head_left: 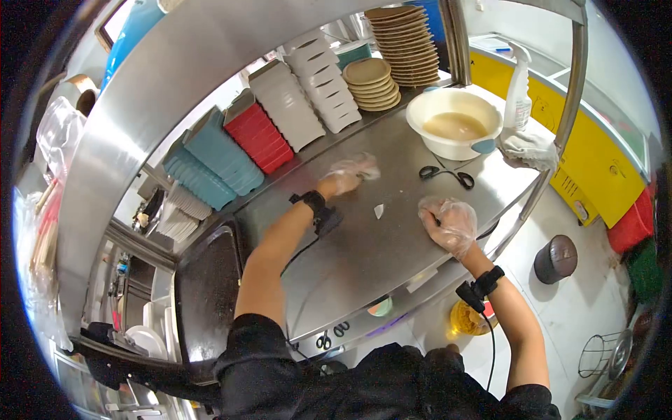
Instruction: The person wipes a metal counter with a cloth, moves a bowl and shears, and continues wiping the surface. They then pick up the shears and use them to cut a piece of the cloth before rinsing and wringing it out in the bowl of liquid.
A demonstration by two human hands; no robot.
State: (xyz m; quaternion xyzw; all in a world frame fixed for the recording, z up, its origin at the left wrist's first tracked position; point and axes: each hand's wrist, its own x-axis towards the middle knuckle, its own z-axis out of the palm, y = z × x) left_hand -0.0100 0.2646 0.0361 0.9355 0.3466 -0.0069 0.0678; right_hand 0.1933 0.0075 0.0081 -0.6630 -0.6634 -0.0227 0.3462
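Both of my hands wear loose clear plastic gloves over the steel worktop (336, 259). My left hand (350, 175) is stretched out low over the back of the worktop, its fingers smeared by motion. On the right, my right hand (449, 225) rests near the edge with its fingers curled in, hiding whatever they may hold. A small white scrap (379, 211) lies between the two hands. Just beyond my right hand are black-handled scissors (446, 175), lying in front of a cream basin (453, 143) of cloudy liquid.
Stacked blue trays (222, 157), red trays (257, 133), white trays (287, 105) and brown plates (402, 45) line the back. A spray bottle (518, 87) and a grey cloth (530, 148) sit at the right corner. A dark griddle (205, 294) is on the left.
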